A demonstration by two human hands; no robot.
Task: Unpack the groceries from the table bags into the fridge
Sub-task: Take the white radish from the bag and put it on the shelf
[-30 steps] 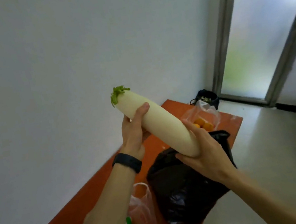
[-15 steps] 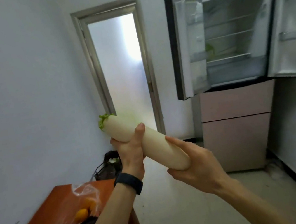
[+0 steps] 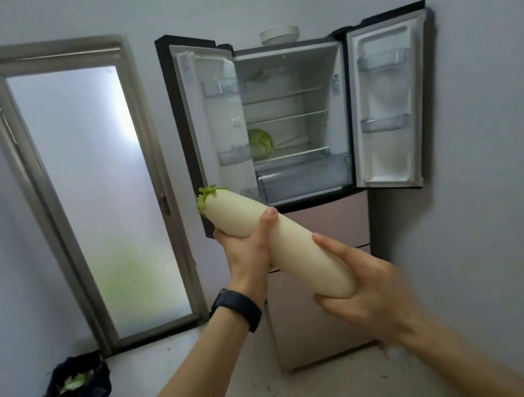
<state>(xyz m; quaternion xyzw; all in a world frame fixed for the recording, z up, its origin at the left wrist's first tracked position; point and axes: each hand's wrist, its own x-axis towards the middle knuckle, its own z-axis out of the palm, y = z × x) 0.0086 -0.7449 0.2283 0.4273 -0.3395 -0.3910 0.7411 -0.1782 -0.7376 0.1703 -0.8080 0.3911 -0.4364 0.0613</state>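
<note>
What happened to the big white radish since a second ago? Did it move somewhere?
The person turned away from the table bags and carried the white radish towards the open fridge. Nothing was picked up or let go. The left hand still grips near the leafy end, the right hand the blunt end; the fridge doors stay open.

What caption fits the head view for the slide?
A daikon gripped by the left hand and right hand before the open fridge, cabbage on a shelf inside.

smooth matt white radish (image 3: 282, 246); glossy white plastic fridge (image 3: 294, 107) lining; frosted glass door (image 3: 95, 197).
</note>
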